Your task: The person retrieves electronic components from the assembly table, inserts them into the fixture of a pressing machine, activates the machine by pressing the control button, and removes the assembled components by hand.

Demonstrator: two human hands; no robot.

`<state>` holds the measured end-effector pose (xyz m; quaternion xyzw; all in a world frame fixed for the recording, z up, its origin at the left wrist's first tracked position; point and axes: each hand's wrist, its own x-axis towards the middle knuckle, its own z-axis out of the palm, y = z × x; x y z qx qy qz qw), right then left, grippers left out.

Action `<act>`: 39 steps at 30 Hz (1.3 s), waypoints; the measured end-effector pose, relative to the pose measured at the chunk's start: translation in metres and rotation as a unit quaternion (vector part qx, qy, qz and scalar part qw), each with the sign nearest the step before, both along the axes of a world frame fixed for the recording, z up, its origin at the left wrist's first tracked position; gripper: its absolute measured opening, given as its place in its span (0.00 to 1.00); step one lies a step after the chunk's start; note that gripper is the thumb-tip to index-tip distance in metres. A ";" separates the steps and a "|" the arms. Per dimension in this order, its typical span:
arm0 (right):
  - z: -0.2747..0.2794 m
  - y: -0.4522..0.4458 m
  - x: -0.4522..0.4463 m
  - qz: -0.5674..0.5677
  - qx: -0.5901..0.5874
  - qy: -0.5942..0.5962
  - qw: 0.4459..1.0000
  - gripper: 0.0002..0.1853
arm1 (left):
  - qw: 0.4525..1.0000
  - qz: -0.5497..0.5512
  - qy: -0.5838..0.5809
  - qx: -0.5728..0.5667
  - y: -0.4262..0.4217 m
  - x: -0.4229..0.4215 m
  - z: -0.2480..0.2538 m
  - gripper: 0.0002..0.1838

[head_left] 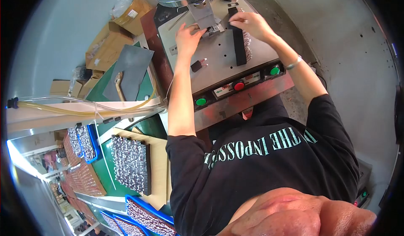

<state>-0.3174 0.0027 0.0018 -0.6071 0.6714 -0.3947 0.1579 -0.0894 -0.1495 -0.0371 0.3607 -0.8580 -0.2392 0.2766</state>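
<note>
At the metal fixture under the machine head, my left hand has its thumb and a finger closed around the edge of a small black block. My right hand pinches at the far part of a long row of black blocks with pale wire leads on their right side. What lies between those right fingertips is too hidden to make out. One loose black block with leads rests on the plate, nearer to me and left of the row.
The press plate has two green buttons and a red button on its front panel. Cardboard boxes stand at left. On the green bench are a block of many wired parts and blue trays.
</note>
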 end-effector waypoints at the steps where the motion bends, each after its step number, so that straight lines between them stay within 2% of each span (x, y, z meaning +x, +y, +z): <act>1: -0.002 -0.014 0.010 0.009 0.002 -0.013 1.000 0.13 | 0.999 0.031 0.043 -0.003 0.005 0.010 -0.003 0.19; 2: -0.009 -0.031 0.017 0.008 0.000 -0.016 1.000 0.14 | 0.994 0.061 0.086 -0.005 0.014 0.021 -0.003 0.18; 3: -0.016 -0.046 0.023 0.008 -0.001 -0.020 1.000 0.15 | 0.983 0.078 0.148 0.079 0.036 0.031 0.015 0.17; 4: -0.018 -0.056 0.031 0.001 0.043 -0.079 0.996 0.16 | 0.960 0.096 0.209 0.162 0.066 0.043 0.036 0.16; 6: -0.036 -0.069 0.032 -0.023 -0.019 0.088 0.996 0.16 | 0.946 0.085 0.256 0.182 0.118 0.073 0.046 0.15; 7: -0.042 -0.075 0.034 -0.035 -0.052 0.171 0.983 0.17 | 0.949 0.066 0.277 0.138 0.141 0.087 0.034 0.12; 8: -0.045 -0.073 0.032 -0.008 -0.055 0.141 0.988 0.19 | 0.953 0.060 0.264 0.132 0.166 0.098 0.035 0.12; 9: -0.045 -0.072 0.033 0.003 -0.056 0.151 0.987 0.19 | 0.941 0.089 0.237 0.223 0.188 0.110 0.028 0.10; 10: -0.045 -0.069 0.034 0.015 -0.055 0.161 0.985 0.19 | 0.896 0.097 0.277 0.334 0.209 0.115 0.022 0.09; 13: -0.036 -0.071 0.040 0.028 -0.021 0.169 0.985 0.19 | 0.909 0.122 0.248 0.312 0.239 0.126 -0.024 0.08; 14: -0.035 -0.071 0.040 0.025 -0.006 0.165 0.986 0.19 | 0.930 0.126 0.220 0.267 0.244 0.129 -0.032 0.08; 16: -0.045 -0.076 0.034 0.020 -0.075 0.165 0.983 0.19 | 0.963 0.129 0.171 0.164 0.241 0.129 -0.041 0.07; 18: -0.043 -0.064 0.028 0.005 -0.130 0.157 0.979 0.19 | 0.976 0.114 0.132 0.128 0.234 0.131 -0.045 0.07; 21: -0.010 -0.009 0.023 0.107 -0.109 0.065 0.986 0.18 | 0.986 0.111 0.088 0.089 0.227 0.126 -0.028 0.07; 23: 0.004 0.023 0.020 0.234 -0.059 0.111 0.964 0.16 | 0.991 0.109 0.070 0.021 0.212 0.122 -0.015 0.07; 25: 0.006 0.049 0.024 0.275 -0.058 0.185 0.942 0.15 | 0.985 0.092 0.064 -0.130 0.191 0.110 0.006 0.08; 27: 0.004 0.058 0.026 0.295 -0.055 0.228 0.926 0.15 | 0.986 0.057 0.042 -0.151 0.164 0.097 0.025 0.08; 29: 0.001 0.060 0.026 0.293 -0.052 0.242 0.924 0.15 | 0.995 0.006 0.021 -0.097 0.137 0.094 0.016 0.11; 30: 0.002 0.060 0.027 0.292 -0.049 0.244 0.924 0.15 | 1.000 0.006 -0.008 0.020 0.130 0.092 0.020 0.14; 33: 0.001 0.063 0.031 0.282 -0.048 0.248 0.926 0.15 | 0.999 -0.006 -0.033 -0.043 0.118 0.091 0.021 0.16; 34: 0.000 0.063 0.032 0.276 -0.051 0.251 0.926 0.14 | 0.998 -0.023 -0.036 -0.049 0.115 0.092 0.023 0.19; 38: -0.004 0.067 0.036 0.254 -0.089 0.248 0.931 0.11 | 0.992 -0.006 -0.036 -0.122 0.114 0.085 0.039 0.20; 39: -0.004 0.067 0.037 0.249 -0.086 0.201 0.943 0.11 | 0.990 -0.007 -0.027 -0.136 0.110 0.082 0.042 0.20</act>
